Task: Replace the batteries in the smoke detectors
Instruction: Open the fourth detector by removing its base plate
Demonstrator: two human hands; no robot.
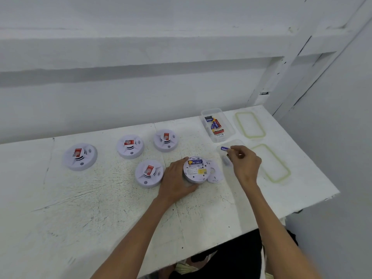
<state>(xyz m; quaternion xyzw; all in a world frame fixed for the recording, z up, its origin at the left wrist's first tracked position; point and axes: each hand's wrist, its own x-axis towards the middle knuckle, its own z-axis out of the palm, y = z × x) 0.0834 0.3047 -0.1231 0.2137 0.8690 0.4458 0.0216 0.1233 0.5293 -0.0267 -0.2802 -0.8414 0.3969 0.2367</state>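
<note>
An upturned smoke detector point(196, 170) lies on the white table point(100, 208), its battery bay showing a blue and yellow battery. My left hand point(175, 178) grips the detector's left rim. Its detached back plate point(215, 171) lies just to the right. My right hand point(244, 164) pinches a blue battery point(224, 148) at its fingertips, held over a second clear box point(233, 153) that is hard to make out. Several other detectors sit face up: far left point(80, 156), middle point(130, 146), back point(165, 140) and front point(149, 173).
A clear plastic box point(218, 124) with several batteries stands at the back right. Two clear lids with green seals lie beside it, one at the back point(250, 124) and one nearer point(270, 162). The table's right edge runs close to the lids. A white wall stands behind.
</note>
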